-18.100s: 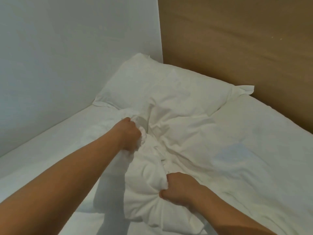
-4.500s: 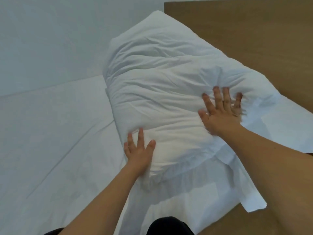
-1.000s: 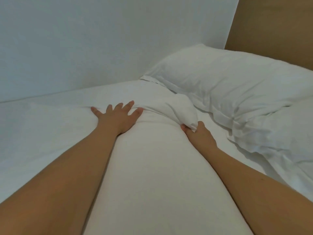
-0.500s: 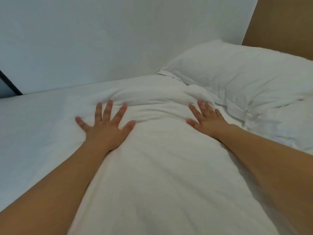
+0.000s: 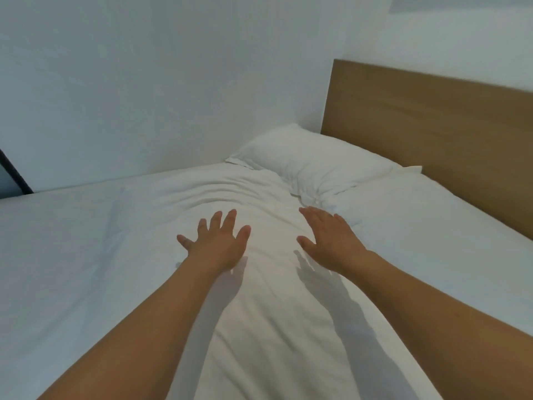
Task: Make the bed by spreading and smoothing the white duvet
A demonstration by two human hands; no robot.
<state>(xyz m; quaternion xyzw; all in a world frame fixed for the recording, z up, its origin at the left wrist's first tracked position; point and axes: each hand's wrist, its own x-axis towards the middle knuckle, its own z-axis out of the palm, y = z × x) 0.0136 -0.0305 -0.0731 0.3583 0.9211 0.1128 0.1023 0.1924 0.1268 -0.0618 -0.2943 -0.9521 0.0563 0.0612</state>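
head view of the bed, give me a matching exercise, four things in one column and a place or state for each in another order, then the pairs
Things:
1. left hand
2. pillow
3. headboard
4. duvet

Places or states:
A. brown wood, upright behind the bed
B. fingers spread, over the duvet
C. white, lying by the wall corner at the head of the bed
D. white, creased ahead of both hands

Pairs: 1-B, 2-C, 3-A, 4-D

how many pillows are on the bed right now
2. One pillow lies in the far corner where the wall meets the headboard; the second pillow lies beside it, to its right, along the headboard.
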